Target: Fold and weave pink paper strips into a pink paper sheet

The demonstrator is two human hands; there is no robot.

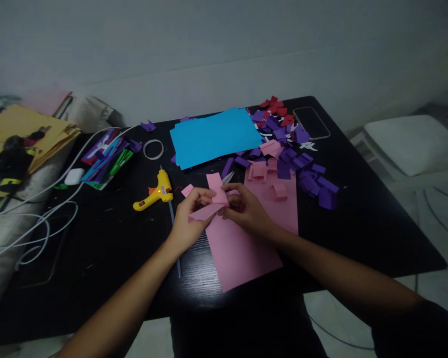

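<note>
Between my two hands is a folded strip of pink paper (217, 189), one part standing up and another slanting down to the left. My left hand (192, 214) is closed on its left side, thumb and fingers pinching the paper. From the right, my right hand (246, 206) pinches the same strip near the fold. Beneath the hands lie pink paper sheets (242, 258), with several folded pink pieces (279, 192) on their upper part. Just beyond my right fingers, the scissors (227, 178) show only their blades. A yellow glue gun (157, 191) rests left of my left hand.
Blue sheets (216, 139) lie at the back of the black table (115, 278). Purple pieces (317, 184), red scraps (278, 109) and a phone (311, 123) are at the right. A tape roll (153, 149), white cables (41, 233) and colourful packets (110, 159) lie left.
</note>
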